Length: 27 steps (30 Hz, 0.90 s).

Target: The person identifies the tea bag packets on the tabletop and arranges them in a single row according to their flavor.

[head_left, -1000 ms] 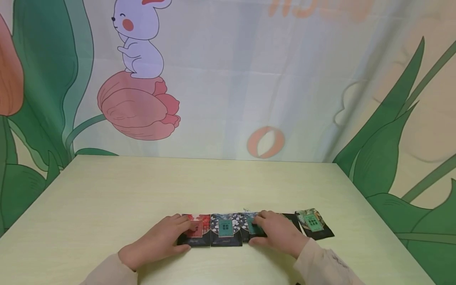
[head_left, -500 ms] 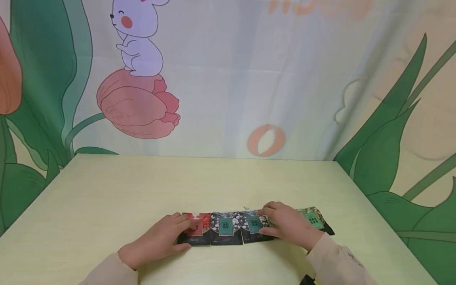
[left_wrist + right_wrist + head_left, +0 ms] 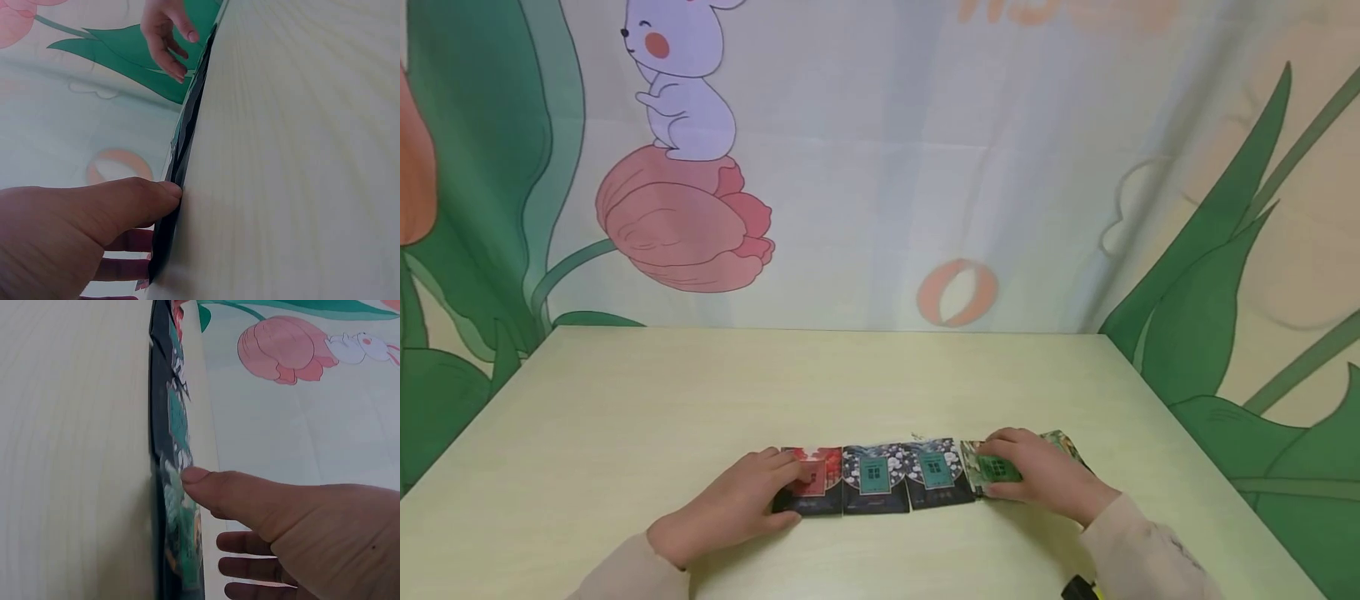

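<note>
A row of flat, dark-edged printed packets lies on the table. My left hand (image 3: 741, 497) rests on the red packet (image 3: 820, 483) at the left end, its thumb at the near edge and fingers over the left part. Beside that lie two packets with white blossoms and teal labels, the middle packet (image 3: 875, 479) and the slightly tilted packet (image 3: 936, 473). My right hand (image 3: 1037, 471) is over the green-labelled packet (image 3: 972, 471), fingers extended and thumb near its lower edge. In the right wrist view, the thumb overlaps that packet. Another greenish packet (image 3: 1063, 442) is partly hidden behind this hand.
The pale wooden table (image 3: 700, 392) extends behind and in front of the row. A printed curtain (image 3: 850, 183) with a rabbit and flowers hangs at its far edge. A small black and yellow object (image 3: 1079, 588) shows below the right sleeve.
My right hand has slid rightward from the third packet onto the green-labelled one, uncovering the third, which now lies slightly tilted. My left hand stays on the red packet.
</note>
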Each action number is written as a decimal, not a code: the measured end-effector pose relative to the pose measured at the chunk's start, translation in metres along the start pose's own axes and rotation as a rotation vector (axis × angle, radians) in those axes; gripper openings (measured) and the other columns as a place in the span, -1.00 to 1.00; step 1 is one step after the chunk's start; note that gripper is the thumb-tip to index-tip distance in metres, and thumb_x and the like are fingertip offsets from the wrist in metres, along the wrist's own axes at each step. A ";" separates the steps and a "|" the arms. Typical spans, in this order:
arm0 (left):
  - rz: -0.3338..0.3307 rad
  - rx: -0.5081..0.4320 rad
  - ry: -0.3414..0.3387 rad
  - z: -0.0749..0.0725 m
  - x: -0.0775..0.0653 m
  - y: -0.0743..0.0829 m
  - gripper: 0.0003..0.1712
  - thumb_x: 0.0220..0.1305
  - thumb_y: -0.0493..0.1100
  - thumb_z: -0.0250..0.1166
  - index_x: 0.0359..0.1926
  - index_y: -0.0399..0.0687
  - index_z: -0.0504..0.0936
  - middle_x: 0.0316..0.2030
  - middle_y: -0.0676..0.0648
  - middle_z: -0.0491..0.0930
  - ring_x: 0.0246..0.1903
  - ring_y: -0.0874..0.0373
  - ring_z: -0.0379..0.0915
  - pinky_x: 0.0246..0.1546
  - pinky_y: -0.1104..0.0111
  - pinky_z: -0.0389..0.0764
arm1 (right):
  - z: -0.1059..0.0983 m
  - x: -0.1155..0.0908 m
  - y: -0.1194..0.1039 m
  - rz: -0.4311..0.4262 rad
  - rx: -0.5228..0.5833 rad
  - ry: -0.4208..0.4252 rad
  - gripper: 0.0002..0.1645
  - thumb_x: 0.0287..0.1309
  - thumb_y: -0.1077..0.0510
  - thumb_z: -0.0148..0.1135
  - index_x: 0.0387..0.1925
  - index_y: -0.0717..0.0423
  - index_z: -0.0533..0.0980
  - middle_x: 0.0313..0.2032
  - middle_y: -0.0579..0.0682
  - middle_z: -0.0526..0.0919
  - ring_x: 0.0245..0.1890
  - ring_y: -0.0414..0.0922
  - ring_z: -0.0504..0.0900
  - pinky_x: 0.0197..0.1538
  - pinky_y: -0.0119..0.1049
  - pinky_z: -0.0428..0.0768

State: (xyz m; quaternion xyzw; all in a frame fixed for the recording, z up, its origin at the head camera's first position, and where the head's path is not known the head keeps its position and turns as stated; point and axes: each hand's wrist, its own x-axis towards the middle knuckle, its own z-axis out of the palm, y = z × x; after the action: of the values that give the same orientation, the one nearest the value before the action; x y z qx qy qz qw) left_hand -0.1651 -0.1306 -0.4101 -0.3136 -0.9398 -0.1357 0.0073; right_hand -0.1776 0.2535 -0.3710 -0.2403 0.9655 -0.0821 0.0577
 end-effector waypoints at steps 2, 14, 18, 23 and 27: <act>0.005 0.008 0.005 0.000 0.000 0.000 -0.52 0.05 0.07 0.44 -0.01 0.05 0.61 0.02 0.01 0.60 0.01 0.07 0.48 0.10 0.09 0.53 | 0.002 -0.002 0.004 0.017 0.006 -0.007 -0.36 0.01 -0.09 0.41 0.12 0.06 0.54 0.15 0.12 0.52 0.16 0.14 0.49 0.15 0.10 0.51; 0.035 0.029 0.024 -0.002 -0.002 0.000 -0.52 0.03 0.04 0.46 -0.03 0.02 0.60 -0.01 -0.01 0.60 -0.04 0.07 0.49 0.04 0.09 0.55 | 0.009 -0.011 0.017 0.071 0.012 -0.045 -0.31 0.03 -0.10 0.40 0.21 0.00 0.49 0.25 0.11 0.46 0.22 0.19 0.45 0.20 0.16 0.46; 0.048 0.040 0.038 0.000 -0.002 -0.001 -0.53 0.03 0.04 0.46 -0.04 0.03 0.59 -0.03 0.00 0.60 -0.06 0.09 0.48 0.02 0.11 0.55 | 0.010 -0.013 0.018 0.061 -0.002 -0.037 -0.33 0.06 -0.08 0.38 0.23 -0.05 0.47 0.22 0.13 0.48 0.22 0.20 0.45 0.18 0.17 0.46; 0.050 0.036 0.037 0.000 -0.002 -0.002 -0.53 0.03 0.03 0.46 -0.03 0.03 0.59 -0.02 0.01 0.60 -0.05 0.10 0.48 0.03 0.10 0.54 | 0.012 -0.016 0.020 0.048 -0.007 -0.028 -0.33 0.09 -0.06 0.35 0.26 -0.10 0.44 0.21 0.11 0.49 0.19 0.19 0.47 0.14 0.16 0.50; 0.048 0.035 0.032 -0.001 -0.001 -0.002 -0.53 0.03 0.03 0.46 -0.03 0.02 0.59 0.00 -0.01 0.60 -0.04 0.09 0.48 0.04 0.10 0.55 | 0.015 -0.016 0.021 0.061 -0.009 -0.009 -0.33 0.10 -0.11 0.34 0.26 -0.09 0.44 0.17 0.10 0.52 0.16 0.15 0.50 0.12 0.11 0.53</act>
State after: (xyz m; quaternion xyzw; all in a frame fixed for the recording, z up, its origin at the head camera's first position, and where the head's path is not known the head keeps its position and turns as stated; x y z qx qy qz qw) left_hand -0.1651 -0.1327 -0.4099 -0.3336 -0.9340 -0.1240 0.0308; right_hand -0.1709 0.2777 -0.3882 -0.2115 0.9724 -0.0747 0.0636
